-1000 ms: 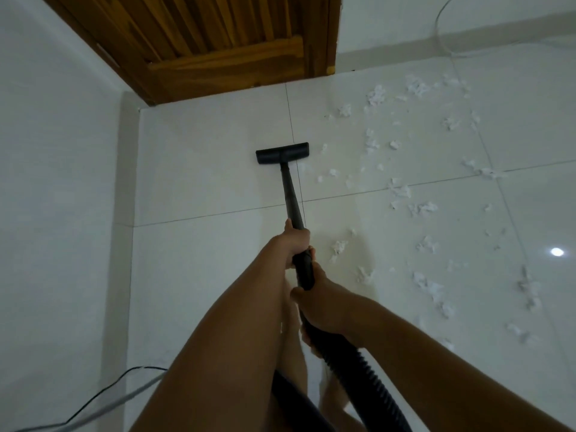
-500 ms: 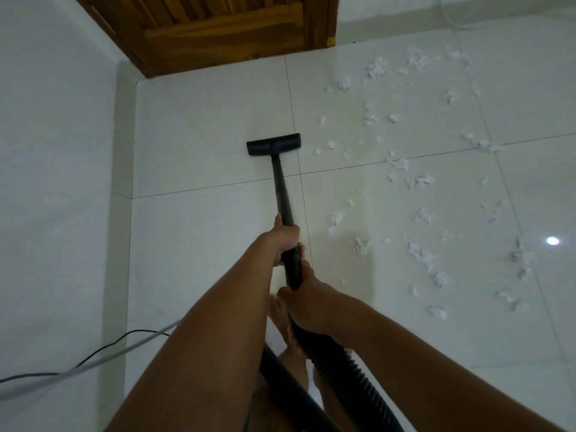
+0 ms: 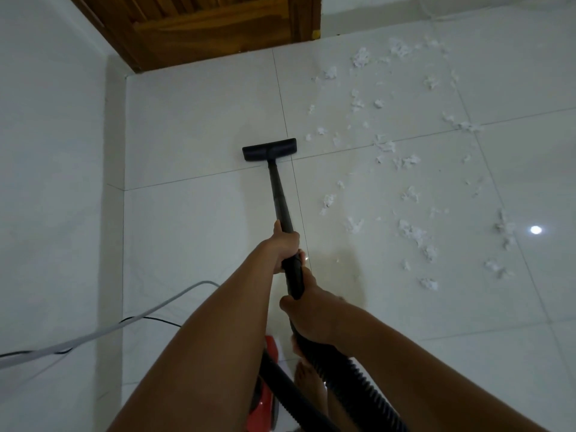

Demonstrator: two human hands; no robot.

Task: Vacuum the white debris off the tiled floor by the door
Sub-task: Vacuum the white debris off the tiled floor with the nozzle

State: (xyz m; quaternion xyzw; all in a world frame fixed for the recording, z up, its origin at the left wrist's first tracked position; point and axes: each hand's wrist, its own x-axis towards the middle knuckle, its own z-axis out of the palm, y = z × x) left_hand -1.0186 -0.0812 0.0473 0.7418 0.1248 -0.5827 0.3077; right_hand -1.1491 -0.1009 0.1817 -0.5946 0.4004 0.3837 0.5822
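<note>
A black vacuum wand (image 3: pixel 278 194) runs from my hands to a flat black floor nozzle (image 3: pixel 269 149) lying on the white tiled floor (image 3: pixel 193 120), just left of a tile joint. My left hand (image 3: pixel 285 246) grips the wand higher up. My right hand (image 3: pixel 308 313) grips it lower, where the ribbed black hose (image 3: pixel 352 378) begins. White debris (image 3: pixel 411 232) lies scattered in shreds over the tiles to the right of the nozzle, from near the wooden door (image 3: pixel 199 23) down to the lower right. The nozzle touches none of it.
A white wall (image 3: pixel 53 182) bounds the floor on the left. A grey cable and a thin black cord (image 3: pixel 103 332) cross the lower left. The red vacuum body (image 3: pixel 265 403) sits under my arms, beside a bare foot (image 3: pixel 308 381). A lamp reflection (image 3: pixel 535 229) shines at right.
The nozzle has been drawn back toward me along the tile joint, away from the door, onto the cross joint. Both hands keep their hold. The red vacuum body has come into view.
</note>
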